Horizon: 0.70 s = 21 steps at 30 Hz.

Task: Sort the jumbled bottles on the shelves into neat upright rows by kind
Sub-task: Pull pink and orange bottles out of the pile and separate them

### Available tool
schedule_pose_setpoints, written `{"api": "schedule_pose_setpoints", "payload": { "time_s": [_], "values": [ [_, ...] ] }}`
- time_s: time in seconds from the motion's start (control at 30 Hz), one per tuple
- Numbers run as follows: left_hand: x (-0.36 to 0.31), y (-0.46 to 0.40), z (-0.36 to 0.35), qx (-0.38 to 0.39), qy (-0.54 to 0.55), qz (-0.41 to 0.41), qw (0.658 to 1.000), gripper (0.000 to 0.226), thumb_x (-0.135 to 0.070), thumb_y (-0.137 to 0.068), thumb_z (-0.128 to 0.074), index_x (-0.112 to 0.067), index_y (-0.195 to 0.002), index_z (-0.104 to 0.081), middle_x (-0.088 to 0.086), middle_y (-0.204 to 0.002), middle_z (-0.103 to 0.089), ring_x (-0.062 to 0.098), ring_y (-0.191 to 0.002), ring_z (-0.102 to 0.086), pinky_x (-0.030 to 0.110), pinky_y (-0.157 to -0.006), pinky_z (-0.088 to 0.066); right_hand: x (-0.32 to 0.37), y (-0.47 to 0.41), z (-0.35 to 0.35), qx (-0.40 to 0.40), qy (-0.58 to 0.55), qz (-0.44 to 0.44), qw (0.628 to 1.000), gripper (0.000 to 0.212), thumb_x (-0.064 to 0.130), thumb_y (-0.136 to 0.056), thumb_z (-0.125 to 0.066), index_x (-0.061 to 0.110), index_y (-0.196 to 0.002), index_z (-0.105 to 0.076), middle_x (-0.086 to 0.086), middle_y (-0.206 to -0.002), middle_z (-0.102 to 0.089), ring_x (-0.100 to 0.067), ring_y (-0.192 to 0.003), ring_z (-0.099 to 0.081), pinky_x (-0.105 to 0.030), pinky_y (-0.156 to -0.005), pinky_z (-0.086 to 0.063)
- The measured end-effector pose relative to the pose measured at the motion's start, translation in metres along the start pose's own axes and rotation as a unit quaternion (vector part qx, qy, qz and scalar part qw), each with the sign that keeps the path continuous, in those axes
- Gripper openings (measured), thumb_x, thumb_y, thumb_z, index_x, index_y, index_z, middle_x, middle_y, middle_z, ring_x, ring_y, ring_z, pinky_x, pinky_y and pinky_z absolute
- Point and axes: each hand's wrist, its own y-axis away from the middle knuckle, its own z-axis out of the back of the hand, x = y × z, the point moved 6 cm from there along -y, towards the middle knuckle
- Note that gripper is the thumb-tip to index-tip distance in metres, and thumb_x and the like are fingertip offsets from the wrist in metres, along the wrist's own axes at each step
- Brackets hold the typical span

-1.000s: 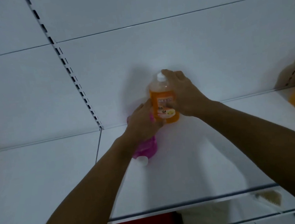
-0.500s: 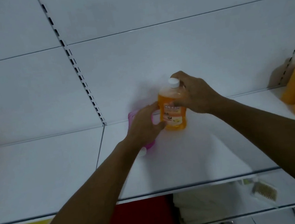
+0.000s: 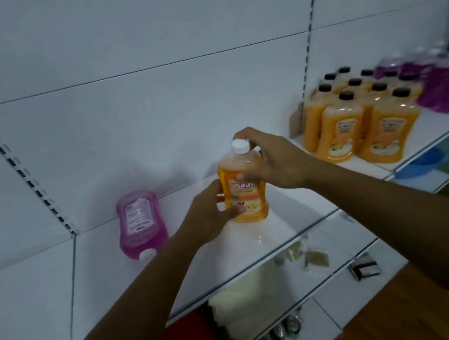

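Orange liquid, clear plastic, white screw cap: the orange bottle (image 3: 243, 187) sits at the centre of the frame, upright, and it looks lifted just clear of the white shelf (image 3: 285, 224), though contact at its base is hard to call; the right hand (image 3: 275, 161) curls round its shoulder and neck from the right, the left hand (image 3: 209, 216) wraps the lower body with the thumb across the label; both grips are closed on it. A moment ago that left hand lay on the pink bottle; now it has let go and joined the right on the orange one, and the view has swung right to show where this is likely headed.

Pink bottle (image 3: 141, 224) lies flat on the same shelf, left of centre, cap towards the shelf's front edge, untouched by either hand; translucent, waisted like the orange one, printed back label facing up.

Upper right of the frame: a tidy block of orange bottles with black caps (image 3: 358, 124) standing in rows on the next bay, and purple bottles (image 3: 448, 82) beyond them, blurred. My read is one stray in hand, one left lying down; the white cap differs from those black caps, so whether it belongs with them I cannot say.

Shelf and back panels look like smooth painted metal; slotted uprights (image 3: 22, 176) run diagonally at left.
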Motion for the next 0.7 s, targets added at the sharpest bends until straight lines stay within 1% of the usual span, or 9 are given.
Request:
{"api": "schedule_pose_setpoints", "payload": {
  "time_s": [0.07,0.1,0.23,0.37,0.43,0.5,0.6,0.63,0.7],
  "values": [
    [-0.012,-0.006,-0.017,0.015,0.002,-0.033,0.999,0.049,-0.029,-0.082,-0.074,-0.017,-0.125,-0.054,-0.006,-0.118,-0.065,0.008,-0.101,-0.061,0.019,-0.084,-0.051,-0.007,0.015,0.016,-0.019,0.018,-0.021,0.999,0.054,0.028,-0.081,-0.076,0.023,-0.125,-0.045,0.004,-0.112,-0.058,-0.012,-0.098,-0.056,-0.021,-0.076,-0.051],
    [-0.017,-0.01,-0.024,0.019,-0.002,-0.046,0.999,0.049,-0.029,-0.083,-0.074,-0.016,-0.125,-0.053,-0.004,-0.119,-0.065,0.009,-0.102,-0.061,0.018,-0.084,-0.049,-0.01,0.021,0.023,-0.028,0.028,-0.026,0.999,0.054,0.028,-0.081,-0.076,0.022,-0.125,-0.045,0.005,-0.112,-0.058,-0.012,-0.098,-0.057,-0.021,-0.076,-0.051],
    [-0.03,-0.013,-0.041,0.038,0.01,-0.066,0.997,0.048,-0.028,-0.084,-0.073,-0.014,-0.125,-0.052,0.0,-0.123,-0.064,0.013,-0.106,-0.06,0.028,-0.091,-0.051,-0.016,0.036,0.036,-0.046,0.044,-0.045,0.997,0.056,0.032,-0.08,-0.075,0.023,-0.128,-0.045,0.005,-0.115,-0.056,-0.013,-0.102,-0.056,-0.033,-0.081,-0.055],
    [-0.029,-0.004,-0.028,0.034,-0.006,-0.071,0.997,0.048,-0.03,-0.084,-0.072,-0.014,-0.126,-0.053,0.0,-0.123,-0.065,0.016,-0.107,-0.062,0.033,-0.092,-0.053,-0.007,0.029,0.035,-0.051,0.041,-0.042,0.997,0.059,0.034,-0.081,-0.074,0.025,-0.132,-0.045,0.007,-0.116,-0.054,-0.012,-0.103,-0.054,-0.032,-0.082,-0.054],
    [-0.025,0.003,-0.009,0.014,-0.016,-0.06,0.998,0.047,-0.032,-0.086,-0.07,-0.016,-0.127,-0.053,-0.002,-0.123,-0.065,0.014,-0.105,-0.062,0.034,-0.091,-0.054,0.005,0.016,0.026,-0.045,0.029,-0.029,0.998,0.059,0.034,-0.082,-0.073,0.026,-0.133,-0.045,0.009,-0.116,-0.053,-0.013,-0.105,-0.053,-0.028,-0.08,-0.053],
    [-0.018,0.013,0.017,-0.018,-0.013,-0.042,0.999,0.045,-0.032,-0.087,-0.069,-0.018,-0.127,-0.053,-0.005,-0.12,-0.064,0.01,-0.101,-0.061,0.03,-0.087,-0.053,0.021,-0.001,0.012,-0.036,0.005,-0.004,0.999,0.058,0.034,-0.083,-0.073,0.025,-0.133,-0.045,0.009,-0.121,-0.053,-0.014,-0.108,-0.053,-0.025,-0.08,-0.053],
    [-0.008,0.037,0.065,-0.088,-0.003,-0.014,0.996,0.042,-0.027,-0.087,-0.07,-0.021,-0.126,-0.054,-0.012,-0.114,-0.062,0.004,-0.096,-0.059,0.016,-0.079,-0.048,0.052,-0.028,-0.012,-0.03,-0.042,0.042,0.998,0.056,0.033,-0.083,-0.073,0.028,-0.132,-0.046,0.009,-0.123,-0.054,-0.013,-0.106,-0.055,-0.03,-0.083,-0.055],
    [-0.004,0.047,0.081,-0.112,-0.007,-0.011,0.994,0.042,-0.027,-0.087,-0.07,-0.021,-0.126,-0.055,-0.013,-0.113,-0.062,0.003,-0.098,-0.06,0.013,-0.079,-0.047,0.065,-0.036,-0.022,-0.026,-0.062,0.055,0.996,0.056,0.033,-0.083,-0.073,0.03,-0.131,-0.046,0.011,-0.121,-0.055,-0.011,-0.105,-0.055,-0.031,-0.084,-0.055],
    [0.005,0.073,0.113,-0.158,-0.028,0.005,0.987,0.042,-0.028,-0.087,-0.07,-0.024,-0.125,-0.056,-0.015,-0.113,-0.064,-0.001,-0.099,-0.06,0.013,-0.079,-0.046,0.093,-0.05,-0.046,-0.01,-0.09,0.089,0.992,0.058,0.03,-0.082,-0.074,0.029,-0.133,-0.045,0.012,-0.118,-0.054,-0.011,-0.104,-0.056,-0.033,-0.086,-0.055]
  ]
}}
